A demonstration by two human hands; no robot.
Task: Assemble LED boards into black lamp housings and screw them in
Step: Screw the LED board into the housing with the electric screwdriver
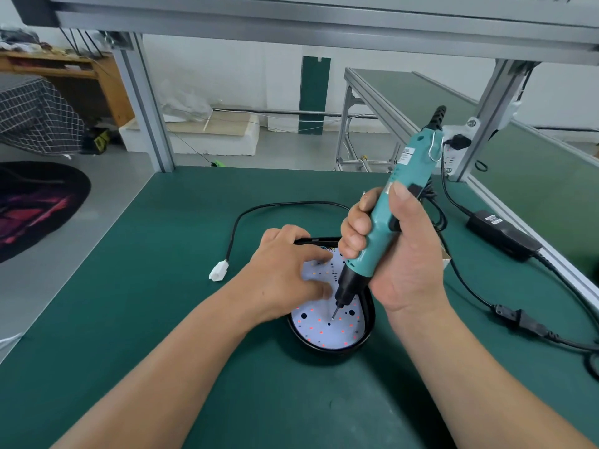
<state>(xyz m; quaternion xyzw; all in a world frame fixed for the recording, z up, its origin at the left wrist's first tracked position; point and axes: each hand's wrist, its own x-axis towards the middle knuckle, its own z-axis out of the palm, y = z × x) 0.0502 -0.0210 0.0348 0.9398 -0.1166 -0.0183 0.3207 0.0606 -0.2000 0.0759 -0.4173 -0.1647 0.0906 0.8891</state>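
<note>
LED board likely brittle; I'd press bare spots. Left grip flat on it, right grip clamped round screwdriver.

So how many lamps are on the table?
1. The black lamp housing sits on the green table, with the white LED board inside. The left hand rests on the board; the right hand holds the screwdriver over it. Others may lie out of view.

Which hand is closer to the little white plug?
Left. The left hand presses the LED board just right of the white plug; the right hand grips the electric screwdriver farther right.
</note>
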